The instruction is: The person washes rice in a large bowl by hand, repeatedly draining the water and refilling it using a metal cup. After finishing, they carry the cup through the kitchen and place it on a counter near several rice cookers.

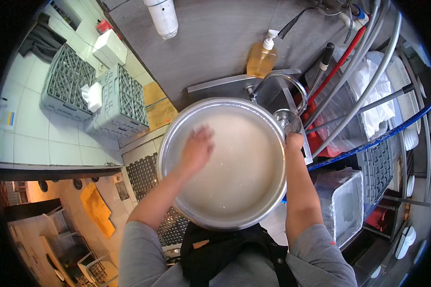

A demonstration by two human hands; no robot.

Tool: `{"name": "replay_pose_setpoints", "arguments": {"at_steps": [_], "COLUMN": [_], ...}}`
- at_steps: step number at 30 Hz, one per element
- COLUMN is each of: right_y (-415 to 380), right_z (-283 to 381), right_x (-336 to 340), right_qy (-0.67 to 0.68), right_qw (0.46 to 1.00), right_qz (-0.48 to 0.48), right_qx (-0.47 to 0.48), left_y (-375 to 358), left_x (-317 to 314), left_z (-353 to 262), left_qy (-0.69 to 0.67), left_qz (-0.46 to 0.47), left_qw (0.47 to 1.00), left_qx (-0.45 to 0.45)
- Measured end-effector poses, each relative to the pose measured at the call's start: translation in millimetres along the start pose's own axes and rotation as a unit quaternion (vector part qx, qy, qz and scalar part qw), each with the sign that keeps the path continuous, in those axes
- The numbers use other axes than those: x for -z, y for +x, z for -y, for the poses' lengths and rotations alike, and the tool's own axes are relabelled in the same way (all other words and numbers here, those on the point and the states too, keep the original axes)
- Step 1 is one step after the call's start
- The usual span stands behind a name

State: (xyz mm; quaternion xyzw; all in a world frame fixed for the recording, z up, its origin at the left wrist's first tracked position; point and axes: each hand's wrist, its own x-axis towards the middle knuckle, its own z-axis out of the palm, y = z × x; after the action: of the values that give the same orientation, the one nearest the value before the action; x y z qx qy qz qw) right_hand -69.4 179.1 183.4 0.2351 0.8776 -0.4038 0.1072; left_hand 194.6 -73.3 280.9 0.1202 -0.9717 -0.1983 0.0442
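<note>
Head view: A large round metal basin point(227, 225) containing cloudy liquid point(242, 167) is positioned in front of the black apron point(222, 253), partly covering the sink point(274, 95). The left hand point(198, 147) is over the liquid; its fingers appear loosely spread, but motion blur prevents confirming any hold. The right hand point(294, 140) is at the basin's right rim, beside a small metal vessel point(286, 119); its fingers are hidden, so their closure cannot be determined.

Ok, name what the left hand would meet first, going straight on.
Likely the bowl's far rim, if the left hand moves level; if it slopes down, the cloudy liquid. Depth is unclear.
</note>
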Motion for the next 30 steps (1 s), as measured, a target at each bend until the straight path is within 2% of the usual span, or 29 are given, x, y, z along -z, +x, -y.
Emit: {"name": "replay_pose_setpoints", "arguments": {"at_steps": [1, 2, 5, 8, 11, 12, 15, 17, 19, 20, 23, 24, 26, 29, 30], "right_y": [-0.4, 9.2, -3.4, 3.3, -9.5, -12.5, -42.9, -21.2, 17.6, 27.4, 15.6, -2.5, -12.2, -15.8, -20.1], "right_z": [-0.5, -8.5, 0.6, -4.7, 3.2, 7.4, 31.9, 16.3, -16.1, -24.3, -15.5, -0.8, 4.0, 3.6, 5.5], "right_x": [0.7, -5.7, 0.9, -0.7, 4.2, 4.0, 20.6, 12.2, -8.2, -18.6, -8.4, 4.1, 23.9, 44.1, 56.9], "right_qy": [0.010, 0.038, 0.008, -0.061, 0.012, -0.012, 0.000, 0.001, 0.028, 0.085, 0.205, 0.230, 0.260, 0.303, 0.310], "right_qw": [1.000, 0.999, 1.000, 0.996, 1.000, 1.000, 0.999, 1.000, 1.000, 0.995, 0.976, 0.968, 0.961, 0.948, 0.943], "right_qz": [-0.004, -0.014, -0.019, -0.008, 0.014, -0.025, -0.032, -0.017, -0.004, -0.051, -0.057, -0.067, -0.020, 0.028, 0.054], "right_qx": [0.003, 0.004, 0.005, 0.070, 0.018, 0.005, -0.022, -0.014, 0.011, -0.001, -0.052, -0.080, -0.093, -0.094, -0.105], "left_y": [21.1, 34.7, 49.2, 32.4, -0.1, -11.6, -42.5, -60.6, -76.4, -82.8, -95.8, -103.8, -117.8, -127.9, -127.6], "left_x": [13.1, 16.9, 4.1, -0.9, -14.9, -21.7, -47.8, -64.2, -78.5, -83.4, -79.0, -81.8, -92.8, -108.1, -115.3], "left_z": [6.9, 17.6, 48.0, 43.5, 22.1, 16.8, 3.0, -12.4, -30.9, -40.6, -78.4, -81.2, -84.8, -86.1, -84.4], "left_qy": [0.035, 0.102, 0.121, 0.108, 0.105, 0.094, 0.067, 0.053, 0.039, 0.033, 0.080, 0.058, 0.013, -0.073, -0.057], "left_qz": [-0.022, -0.090, -0.054, -0.039, 0.009, 0.033, 0.093, 0.119, 0.130, 0.135, 0.309, 0.305, 0.292, 0.287, 0.278], "left_qw": [0.997, 0.988, 0.976, 0.993, 0.992, 0.994, 0.993, 0.991, 0.991, 0.990, 0.946, 0.947, 0.944, 0.939, 0.940], "left_qx": [0.060, 0.079, 0.171, 0.011, -0.063, -0.049, -0.004, 0.028, 0.003, -0.010, -0.054, -0.087, -0.151, -0.174, -0.191]}}
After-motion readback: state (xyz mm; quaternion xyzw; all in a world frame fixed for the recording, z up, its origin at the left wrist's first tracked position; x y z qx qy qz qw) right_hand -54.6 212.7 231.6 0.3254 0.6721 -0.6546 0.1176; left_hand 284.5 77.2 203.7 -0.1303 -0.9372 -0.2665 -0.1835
